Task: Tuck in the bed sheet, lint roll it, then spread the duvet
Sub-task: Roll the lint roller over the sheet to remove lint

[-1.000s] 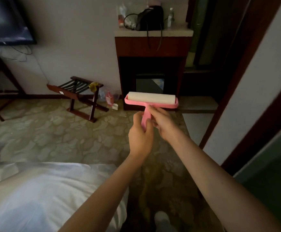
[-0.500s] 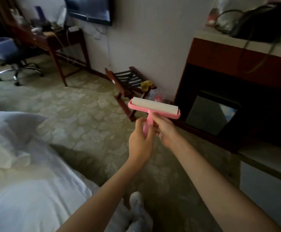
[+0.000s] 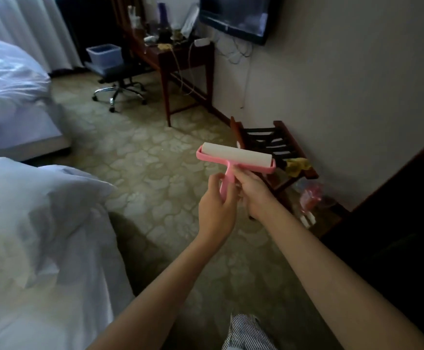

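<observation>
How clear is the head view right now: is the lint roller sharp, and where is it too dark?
Head view: the lint roller, left hand and right hand are fairly sharp; the picture is brightest at the curtain upper left; the bed looks pale and soft; the right edge is almost black; the wide lens stretches the forearms.

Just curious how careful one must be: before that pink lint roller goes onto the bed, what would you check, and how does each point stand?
1. Grip on the lint roller: ok, the left hand and the right hand both hold its pink handle.
2. Roller over the bed sheet: not ok, it hangs above the carpet, with the sheet to its left.
3. Its paper clean: ok, it looks plain white.
4. Sheet tucked in: cannot tell.
5. Sheet smooth: not ok, rumpled.
</observation>
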`<move>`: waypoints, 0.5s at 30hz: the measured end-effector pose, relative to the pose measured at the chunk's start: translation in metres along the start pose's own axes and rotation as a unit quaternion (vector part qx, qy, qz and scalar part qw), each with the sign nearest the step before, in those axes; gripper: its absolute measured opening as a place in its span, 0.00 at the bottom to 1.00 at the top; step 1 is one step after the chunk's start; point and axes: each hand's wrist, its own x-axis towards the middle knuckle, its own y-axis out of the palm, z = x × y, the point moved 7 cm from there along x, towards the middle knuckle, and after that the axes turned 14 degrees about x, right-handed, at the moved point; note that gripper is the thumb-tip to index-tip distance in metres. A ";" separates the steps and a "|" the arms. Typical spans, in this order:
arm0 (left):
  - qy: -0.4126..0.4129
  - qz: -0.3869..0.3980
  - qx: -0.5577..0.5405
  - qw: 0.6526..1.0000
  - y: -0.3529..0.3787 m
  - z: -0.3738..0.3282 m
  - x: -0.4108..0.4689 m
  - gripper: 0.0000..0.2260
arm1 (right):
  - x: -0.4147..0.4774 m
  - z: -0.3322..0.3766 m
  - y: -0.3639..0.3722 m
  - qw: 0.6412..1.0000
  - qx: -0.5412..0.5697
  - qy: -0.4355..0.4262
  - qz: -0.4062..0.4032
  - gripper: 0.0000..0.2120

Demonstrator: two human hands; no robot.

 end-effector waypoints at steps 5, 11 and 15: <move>-0.041 -0.063 0.034 0.997 0.006 0.040 0.110 0.10 | 0.124 -0.002 0.055 0.995 -0.024 0.043 0.089 0.04; -0.098 -0.157 0.023 0.982 -0.016 0.070 0.244 0.10 | 0.259 0.007 0.151 0.974 -0.068 0.092 0.193 0.05; -0.149 -0.218 0.008 0.965 -0.050 0.102 0.310 0.07 | 0.314 -0.008 0.226 0.949 -0.099 0.163 0.250 0.06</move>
